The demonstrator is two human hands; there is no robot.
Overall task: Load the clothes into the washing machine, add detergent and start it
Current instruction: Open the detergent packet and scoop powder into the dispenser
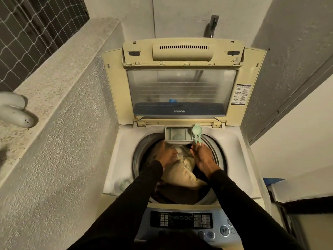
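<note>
The right hand (pixel 202 156) reaches over the far side of the drum, its fingers pinched on the handle of a pale green detergent scoop (pixel 197 131), whose bowl sits over the right end of the open detergent drawer (pixel 177 133). The left hand (pixel 166 154) is lower, inside the drum mouth, fingers curled on a transparent bag or wrapper next to the laundry; what exactly it grips is hard to make out. Both arms wear black sleeves (pixel 142 192).

The clothes (pixel 182 172) already lie in the drum: a cream, pillow-like piece on top, darker items beneath and to the right. The grey drawer juts out from the far rim of the washing machine (pixel 232 159), a top-loader with a white deck. Its yellowed lid (pixel 182 91) stands upright at the far side, its window clear. Nearest the person is the control panel (pixel 182 222), with a dark button block and a round start/pause button (pixel 224 230) at right. A tap (pixel 212 24) protrudes from the far wall. On the rough ledge to the left lies a white curved object (pixel 13 109).
</note>
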